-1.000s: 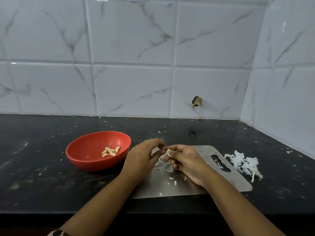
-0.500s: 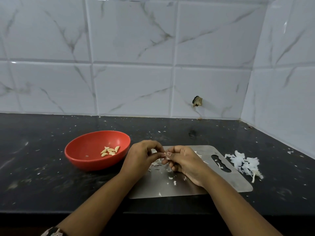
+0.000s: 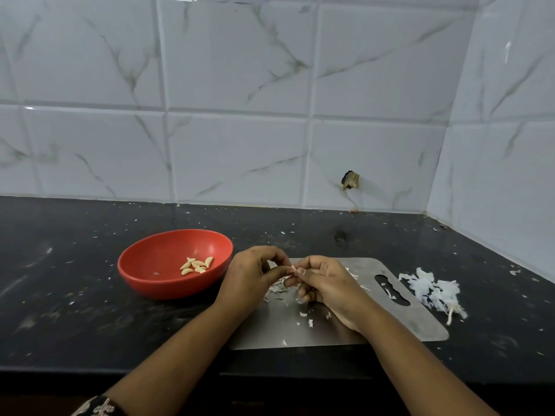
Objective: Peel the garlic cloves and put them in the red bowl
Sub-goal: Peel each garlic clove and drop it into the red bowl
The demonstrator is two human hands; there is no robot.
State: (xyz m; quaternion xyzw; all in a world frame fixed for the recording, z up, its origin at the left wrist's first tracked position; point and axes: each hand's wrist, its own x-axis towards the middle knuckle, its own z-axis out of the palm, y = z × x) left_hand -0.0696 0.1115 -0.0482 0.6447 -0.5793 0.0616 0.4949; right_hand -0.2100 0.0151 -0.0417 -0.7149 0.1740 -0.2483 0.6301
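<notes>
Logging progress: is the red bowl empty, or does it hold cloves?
Not empty. A small cluster of peeled cloves lies inside the bowl, right of centre. Most of its floor is bare.

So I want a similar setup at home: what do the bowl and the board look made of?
The bowl looks like plastic or melamine: even red, smooth, only a soft sheen. The board seems to be stainless steel: a thin grey sheet with a dull, brushed shine and a cut-out handle slot.

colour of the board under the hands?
The board is plain silver-grey, no pattern, flecked with pale skin scraps. Head view shows it best.
</notes>
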